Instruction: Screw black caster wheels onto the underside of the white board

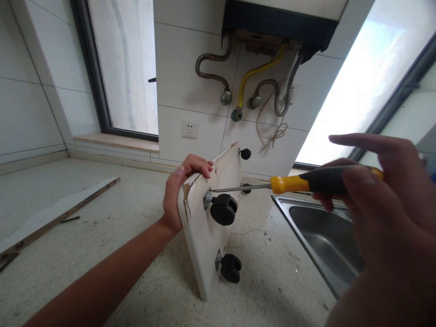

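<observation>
A white board (200,245) with chipped edges stands on its side on the speckled countertop. Black caster wheels are fixed to its face, among them an upper near caster (224,209) and a lower near caster (231,268). My left hand (185,186) grips the board's upper edge, fingers curled over onto the caster side. In my right hand (381,190) is a yellow and black screwdriver (293,182), held roughly level with the index finger stretched out. Its tip touches the metal plate (207,200) of the upper near caster, at a screw there.
A stainless steel sink (323,236) is set into the counter on the right. On the left lies a long white strip (68,209) with a brown edge. Hoses, one of them a yellow pipe (252,70), hang under a wall heater (275,32). A socket (190,129) is on the wall.
</observation>
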